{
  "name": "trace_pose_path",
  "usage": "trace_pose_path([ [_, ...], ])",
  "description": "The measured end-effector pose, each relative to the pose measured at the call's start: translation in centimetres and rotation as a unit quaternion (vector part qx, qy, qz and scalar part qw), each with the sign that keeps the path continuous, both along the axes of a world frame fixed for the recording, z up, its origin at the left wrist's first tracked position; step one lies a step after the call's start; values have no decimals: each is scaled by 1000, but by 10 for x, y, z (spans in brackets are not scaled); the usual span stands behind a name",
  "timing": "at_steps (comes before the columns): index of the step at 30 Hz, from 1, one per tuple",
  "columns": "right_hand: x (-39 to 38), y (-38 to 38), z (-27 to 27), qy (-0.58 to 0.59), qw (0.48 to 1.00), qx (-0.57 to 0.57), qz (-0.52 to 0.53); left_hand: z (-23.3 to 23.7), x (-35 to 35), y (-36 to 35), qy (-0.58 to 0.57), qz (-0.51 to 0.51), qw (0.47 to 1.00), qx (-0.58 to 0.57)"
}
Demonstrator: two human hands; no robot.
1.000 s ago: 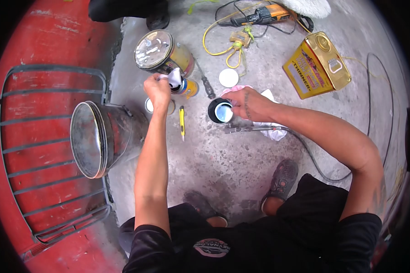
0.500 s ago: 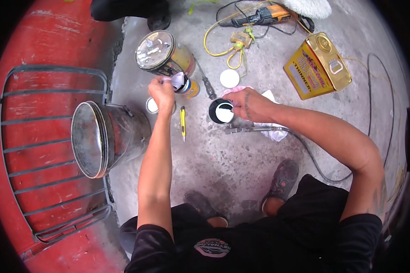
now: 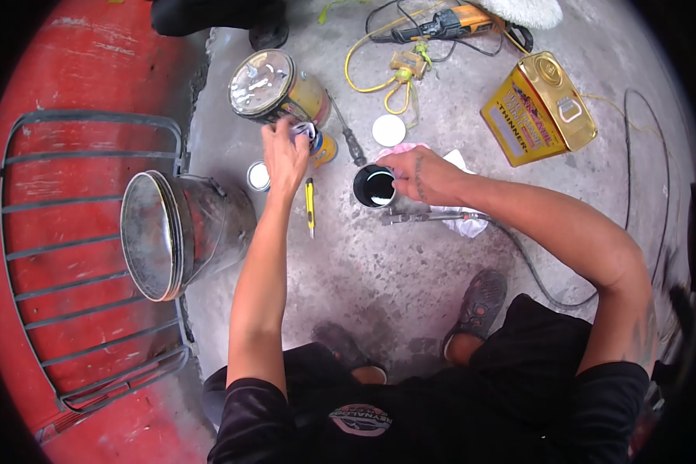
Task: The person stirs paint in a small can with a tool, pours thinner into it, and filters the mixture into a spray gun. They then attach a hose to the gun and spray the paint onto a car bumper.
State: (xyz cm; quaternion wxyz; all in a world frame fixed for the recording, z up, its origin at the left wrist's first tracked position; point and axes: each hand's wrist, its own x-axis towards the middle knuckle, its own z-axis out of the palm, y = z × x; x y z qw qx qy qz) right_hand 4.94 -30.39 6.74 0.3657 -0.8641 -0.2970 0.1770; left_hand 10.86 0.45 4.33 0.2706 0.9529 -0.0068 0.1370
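Observation:
My left hand [image 3: 286, 158] holds a whitish cloth [image 3: 305, 130] over the top of a small blue-and-yellow can [image 3: 325, 148]. The can's opening is hidden by the cloth. On the right, my right hand [image 3: 421, 176] has its fingers closed at the rim of a black cup [image 3: 365, 196] with dark and white contents; what they grip is too small to make out. A pink cloth [image 3: 407, 148] lies behind that hand. Between the hands are a yellow cutter [image 3: 310, 205] and a white round lid [image 3: 389, 131]. A small open tin of white [image 3: 259, 176] stands beside my left wrist.
A large lidded can [image 3: 305, 97] stands behind, a dirty bucket [image 3: 224, 224] at left beside a metal rack [image 3: 89, 206]. A thinner can [image 3: 522, 120], a power tool [image 3: 460, 23] and a spray tool with hose [image 3: 421, 219] lie around. A person's dark shoe [image 3: 270, 32] shows at the top.
My left hand has shifted slightly right and forward, with the cloth now against the small can. Inside the black cup, the white patch looks smaller and the dark area larger.

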Motion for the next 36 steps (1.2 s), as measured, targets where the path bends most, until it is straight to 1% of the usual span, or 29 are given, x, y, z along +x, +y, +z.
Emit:
trace_pose_path([
  [1,1,0,-1,2,1000,1,-1,10,-6,-1,2,-1,1000,1],
  [3,0,-1,-4,-22,1000,4,2,29,-27,-6,-136,3,987,80],
  [4,0,-1,-9,-21,1000,9,-6,36,-42,-10,-129,1,989,76],
  [5,-2,-2,-8,-16,1000,5,-6,45,-57,-13,-59,-82,995,-23],
  [6,-3,-3,-4,3,1000,14,-22,48,-70,-13,9,-160,980,-121],
  [8,-4,-2,-7,7,999,32,-39,43,-92,-35,124,-231,953,-155],
  [10,-8,1,-13,-20,998,45,-42,30,-99,-48,200,-254,936,-141],
  [11,-10,-2,-16,-50,996,54,-49,24,-101,-51,197,-258,934,-148],
  [12,-15,-4,-16,-4,993,102,-56,19,-104,-54,211,-254,933,-146],
  [13,-16,-7,-24,-8,987,149,-54,15,-107,-58,225,-253,929,-147],
  [14,-20,-5,-31,42,966,246,-59,12,-108,-59,208,-249,934,-149],
  [15,-22,-13,-19,89,983,161,-15,4,-110,-57,216,-225,940,-135],
  [16,-23,-19,-53,91,984,147,35,9,-107,-58,223,-226,939,-131],
  [17,-31,-32,-59,119,986,102,62,4,-106,-55,225,-228,934,-156],
  [18,-51,-36,-108,19,983,174,51,24,-107,-63,259,-223,914,-219],
  [19,-52,-38,-89,123,986,57,95,15,-107,-55,233,-220,925,-203],
  [20,-60,-37,-93,175,977,52,110,15,-106,-57,224,-237,918,-228],
  [22,-81,-28,-115,97,992,7,79,21,-100,-58,210,-246,914,-247],
  [25,-78,-24,-112,98,992,45,65,19,-90,-63,232,-235,909,-253],
  [26,-79,-26,-121,101,991,47,70,14,-82,-59,234,-251,898,-275],
  [28,-97,-22,-158,-8,989,150,-7,3,-67,-55,246,-250,890,-290],
  [29,-97,-23,-152,111,987,112,-12,12,-57,-61,289,-216,886,-292],
  [30,-108,-23,-196,240,954,176,-41,4,-46,-61,259,-207,903,-273],
  [31,-96,-28,-137,116,988,92,41,-7,-34,-59,195,-220,932,-212],
  [32,-102,-34,-126,130,986,92,41,-4,-19,-66,212,-239,930,-181],
  [33,-104,-38,-120,137,987,82,33,0,-9,-76,176,-273,940,-109],
  [34,-102,-36,-104,141,985,93,44,-8,1,-81,128,-311,941,-44],
  [35,-99,-38,-83,118,990,70,41,-19,11,-88,76,-352,933,18],
  [36,-98,-39,-69,97,994,45,35,-24,17,-96,78,-351,933,19],
])
